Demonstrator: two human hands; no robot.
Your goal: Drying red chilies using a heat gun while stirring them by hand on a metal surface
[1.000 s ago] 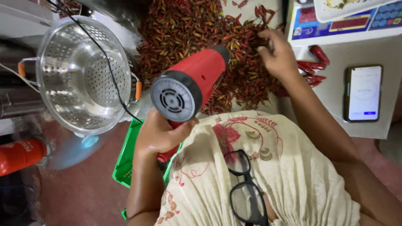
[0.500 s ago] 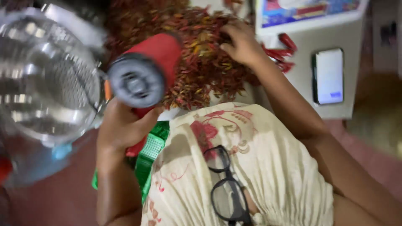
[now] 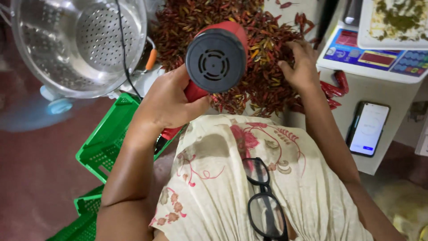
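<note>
Item: one red hot-air blower [image 3: 214, 62], black vented rear cap facing the camera. Long axis runs nearly along the line of sight, nozzle aimed away and down into the heap of dried red chillies [image 3: 249, 53]; handle slants down and left, out of the barrel.

Location: blower sits above the near edge of the chilli heap, centre of view, between the steel colander [image 3: 80, 42] and the weighing scale [image 3: 379, 56].

Left hand [image 3: 167, 100]: fingers wrapped tight around the red handle, thumb across the front.

Right hand [image 3: 301, 62]: lies palm down on the heap, fingers slightly curled and close together, tips buried among the pods; whether they pinch any pod cannot be told.

Change from one second ago: the barrel then lay slantwise, pointing up and right with its side showing; now it shows end-on, only the rear cap visible. The colander sat lower in view; it has shifted toward the top left corner. The right hand remains on the heap.

Count: one blower, one colander, one black cord [image 3: 122, 49] crossing the colander, one scale, one phone [image 3: 369, 129] lying screen up, one pair of black spectacles [image 3: 265, 201] hanging at the floral garment, two green crates [image 3: 104, 143], chillies uncounted
</note>
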